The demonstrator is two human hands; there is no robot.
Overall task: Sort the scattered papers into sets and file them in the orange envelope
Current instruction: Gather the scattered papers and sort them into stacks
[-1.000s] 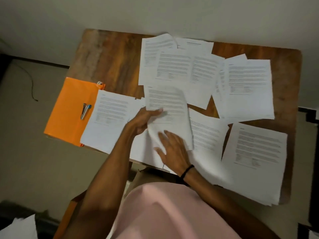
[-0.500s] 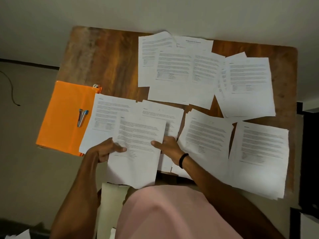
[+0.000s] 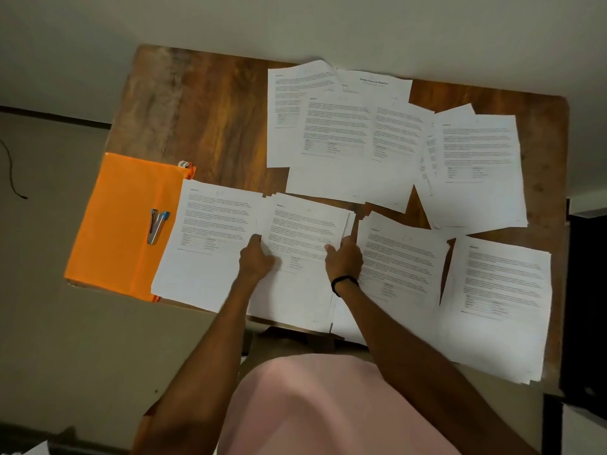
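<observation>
Paperwork room, either an office or a home study; the view does not settle which. A wooden table (image 3: 203, 119) stands against a bare pale wall (image 3: 295, 21) and carries printed papers (image 3: 476, 152), an orange envelope (image 3: 124, 218) and a small stapler (image 3: 157, 224). A loose cable (image 3: 10, 172) lies on the beige floor (image 3: 65, 323).

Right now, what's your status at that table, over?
Left hand and right hand each grip an edge of the middle paper stack. Orange envelope lies flat at left. Stapler sits on it; neighbouring pile overlaps its edge.

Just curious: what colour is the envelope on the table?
Bright orange; the envelope shows best in the head view.
</observation>
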